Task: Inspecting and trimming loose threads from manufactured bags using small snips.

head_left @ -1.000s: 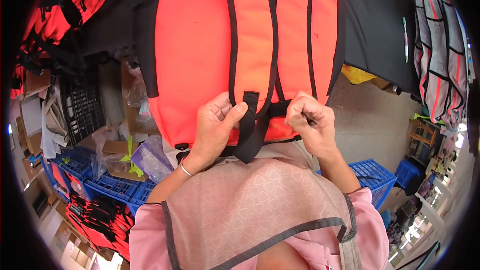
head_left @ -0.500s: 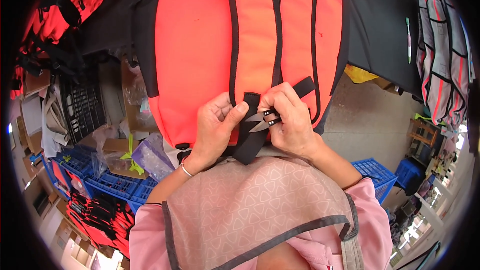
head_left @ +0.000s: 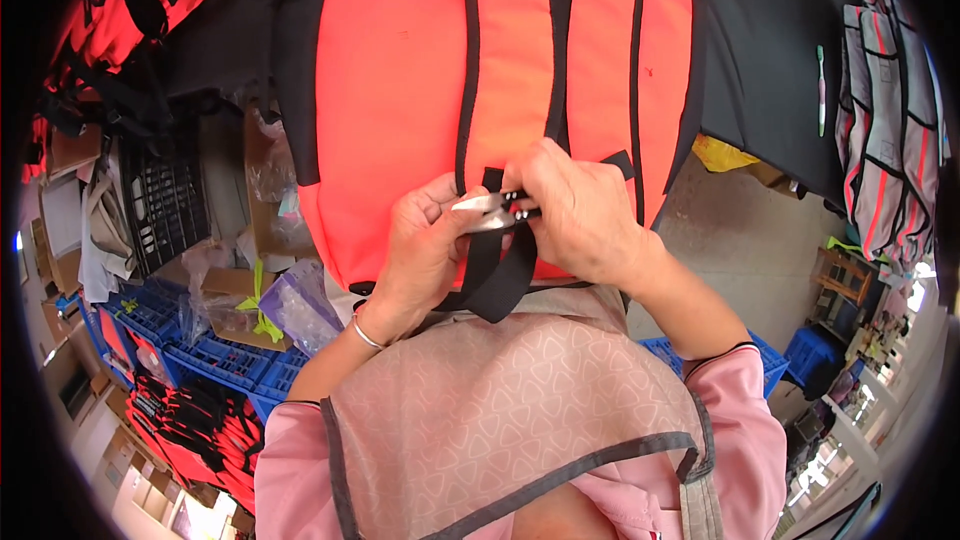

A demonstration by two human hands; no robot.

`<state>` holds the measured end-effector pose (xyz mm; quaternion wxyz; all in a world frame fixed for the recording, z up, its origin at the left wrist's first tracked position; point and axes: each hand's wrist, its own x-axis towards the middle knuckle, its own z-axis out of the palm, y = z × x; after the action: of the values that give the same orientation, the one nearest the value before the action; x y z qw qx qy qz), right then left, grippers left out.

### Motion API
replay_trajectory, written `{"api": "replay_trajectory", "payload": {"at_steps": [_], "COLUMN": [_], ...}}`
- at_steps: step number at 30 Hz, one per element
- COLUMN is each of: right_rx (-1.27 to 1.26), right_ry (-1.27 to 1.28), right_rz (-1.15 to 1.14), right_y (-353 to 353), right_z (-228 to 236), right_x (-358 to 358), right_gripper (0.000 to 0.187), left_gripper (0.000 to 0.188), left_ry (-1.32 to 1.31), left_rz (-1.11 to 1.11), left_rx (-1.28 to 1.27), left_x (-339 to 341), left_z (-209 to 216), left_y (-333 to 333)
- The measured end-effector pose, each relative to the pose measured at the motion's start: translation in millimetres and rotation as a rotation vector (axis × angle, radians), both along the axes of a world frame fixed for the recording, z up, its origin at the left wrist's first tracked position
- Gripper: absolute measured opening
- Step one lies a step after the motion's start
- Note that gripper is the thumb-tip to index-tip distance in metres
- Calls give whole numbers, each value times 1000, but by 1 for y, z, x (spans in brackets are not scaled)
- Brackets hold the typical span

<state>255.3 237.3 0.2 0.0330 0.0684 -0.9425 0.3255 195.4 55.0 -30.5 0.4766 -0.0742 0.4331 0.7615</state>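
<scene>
A bright red-orange backpack (head_left: 390,110) lies before me, its padded orange shoulder straps (head_left: 512,50) facing up. My left hand (head_left: 415,250) is closed in a pinch at the lower end of the nearer strap, where a black webbing strap (head_left: 500,285) hangs down in a loop. In my right hand (head_left: 590,210) is a pair of thread snips (head_left: 486,213), its silver blades pointing left. The blades lie across the webbing, right by my left fingertips. What exactly sits between the blades is too small to make out.
Black cloth (head_left: 770,60) covers the table, with a toothbrush (head_left: 821,90) at its right edge. Grey bags (head_left: 885,130) hang at far right. Blue crates (head_left: 225,360), a cardboard box (head_left: 240,290) and stacked red-black pieces (head_left: 190,430) stand at lower left.
The snips have moved left and slightly up, up to my left fingertips. My right hand has turned over them, and the webbing loop has shifted. My left hand stays near the strap end.
</scene>
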Motion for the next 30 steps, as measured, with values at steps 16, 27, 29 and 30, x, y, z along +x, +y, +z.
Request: {"api": "replay_trajectory", "payload": {"at_steps": [16, 27, 29, 30], "right_rx": [-460, 383, 401, 420], "right_ry": [-17, 242, 232, 224], "right_rz": [-409, -279, -252, -229], "right_y": [1, 8, 8, 8], "right_z": [2, 11, 15, 16], "right_x": [39, 35, 33, 33], "right_gripper": [33, 36, 39, 42], "left_gripper": [25, 18, 16, 15], "left_ry": [216, 361, 391, 396], "left_rz": [-32, -16, -26, -17], "left_rx": [-148, -182, -190, -190], "left_x": [9, 15, 15, 15], "left_z": [-9, -10, -9, -9], "left_y": [7, 5, 5, 5]}}
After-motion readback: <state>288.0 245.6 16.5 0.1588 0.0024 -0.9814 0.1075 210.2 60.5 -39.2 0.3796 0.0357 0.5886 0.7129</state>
